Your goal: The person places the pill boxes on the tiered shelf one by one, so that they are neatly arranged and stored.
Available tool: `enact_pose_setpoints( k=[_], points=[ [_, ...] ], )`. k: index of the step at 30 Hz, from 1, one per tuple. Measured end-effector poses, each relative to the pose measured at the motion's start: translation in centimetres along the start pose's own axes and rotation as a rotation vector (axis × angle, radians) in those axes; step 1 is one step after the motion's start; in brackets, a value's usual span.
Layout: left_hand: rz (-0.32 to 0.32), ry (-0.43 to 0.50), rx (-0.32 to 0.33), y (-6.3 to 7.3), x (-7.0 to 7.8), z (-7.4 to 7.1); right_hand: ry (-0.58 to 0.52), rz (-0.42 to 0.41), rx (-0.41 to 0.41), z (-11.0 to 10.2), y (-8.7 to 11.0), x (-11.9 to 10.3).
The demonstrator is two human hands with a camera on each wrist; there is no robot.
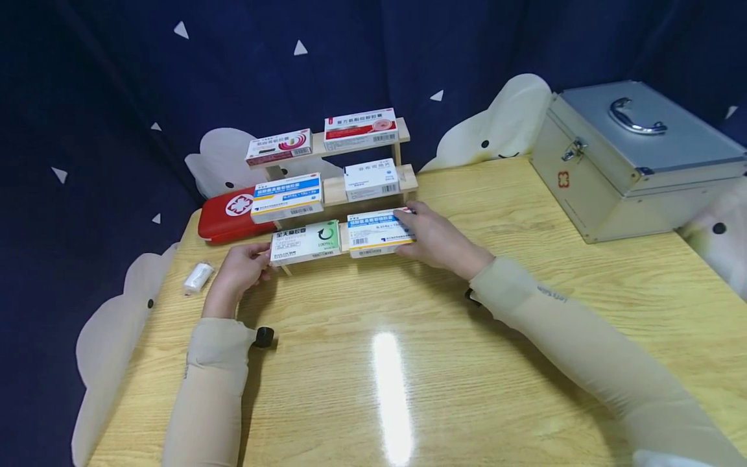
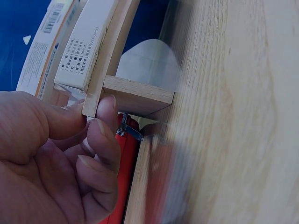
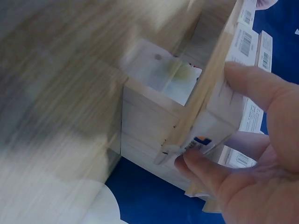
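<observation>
A three-tier wooden rack carries several medicine boxes. My left hand pinches the left end of its lowest board between thumb and fingers, beside a green-and-white medicine box. On the same tier, my right hand grips the right end of a blue-and-white medicine box. In the right wrist view the thumb lies on one long side of this box, with fingertips at its printed end. Its underside is hidden against the board.
Behind stand another blue-and-white box, a white box and two red-and-white boxes, one wider. A red first-aid case lies left of the rack, a small white wrapped roll nearer. A silver metal case occupies the back right.
</observation>
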State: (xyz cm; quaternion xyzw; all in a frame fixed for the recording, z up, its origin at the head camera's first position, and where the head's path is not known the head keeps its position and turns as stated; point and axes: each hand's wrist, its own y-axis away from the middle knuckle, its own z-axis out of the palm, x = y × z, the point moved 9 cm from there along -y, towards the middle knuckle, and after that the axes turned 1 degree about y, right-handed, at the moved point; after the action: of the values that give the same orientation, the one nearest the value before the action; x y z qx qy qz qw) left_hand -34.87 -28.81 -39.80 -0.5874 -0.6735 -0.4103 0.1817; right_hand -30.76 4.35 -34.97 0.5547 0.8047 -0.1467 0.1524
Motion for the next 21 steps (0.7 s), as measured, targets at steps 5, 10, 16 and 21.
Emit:
enact_pose_setpoints(
  k=[5,10,16,21],
  points=[
    [0.003,0.002,-0.002,-0.15,-0.02,0.13,-0.019,-0.017,0.04,0.13,0.14,-0.02],
    [0.002,0.005,-0.011,-0.31,-0.04,0.25,0.009,-0.048,0.068,0.16,0.14,-0.24],
    [0.007,0.011,-0.019,-0.49,0.11,0.32,0.045,-0.071,0.109,0.19,0.08,-0.47],
    [0.004,0.005,-0.02,-0.53,-0.1,0.16,0.057,-0.103,0.135,0.09,0.08,-0.64]
  ],
)
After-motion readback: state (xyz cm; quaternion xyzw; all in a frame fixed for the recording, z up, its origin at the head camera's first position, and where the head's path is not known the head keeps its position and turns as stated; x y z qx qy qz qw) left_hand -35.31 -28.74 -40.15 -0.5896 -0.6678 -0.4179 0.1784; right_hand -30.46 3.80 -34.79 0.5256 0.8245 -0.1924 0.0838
